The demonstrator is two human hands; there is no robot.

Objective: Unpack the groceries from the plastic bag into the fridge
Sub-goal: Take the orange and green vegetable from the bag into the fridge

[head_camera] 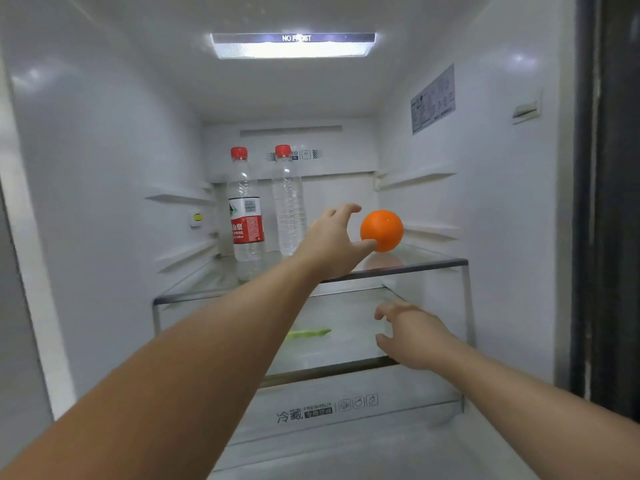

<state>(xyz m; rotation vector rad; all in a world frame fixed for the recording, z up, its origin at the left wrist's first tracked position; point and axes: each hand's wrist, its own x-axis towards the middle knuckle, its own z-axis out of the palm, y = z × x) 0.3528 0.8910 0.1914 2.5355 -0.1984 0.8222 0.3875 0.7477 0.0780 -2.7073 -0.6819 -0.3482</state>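
Observation:
An orange (382, 230) sits on the upper glass shelf (433, 263) of the open fridge, towards the right. My left hand (334, 237) reaches in beside it with fingers spread; the thumb touches the orange's lower left side and the fingers arch over empty air. My right hand (410, 336) hovers lower, in front of the second glass shelf (346, 370), fingers loosely curled and holding nothing. The plastic bag is not in view.
Two clear water bottles with red caps stand at the shelf's back left, one labelled (246, 209) and one plain (287, 202). A green vegetable (308, 333) lies on the lower shelf. A crisper drawer (332, 410) sits below. The dark door edge (609, 202) is on the right.

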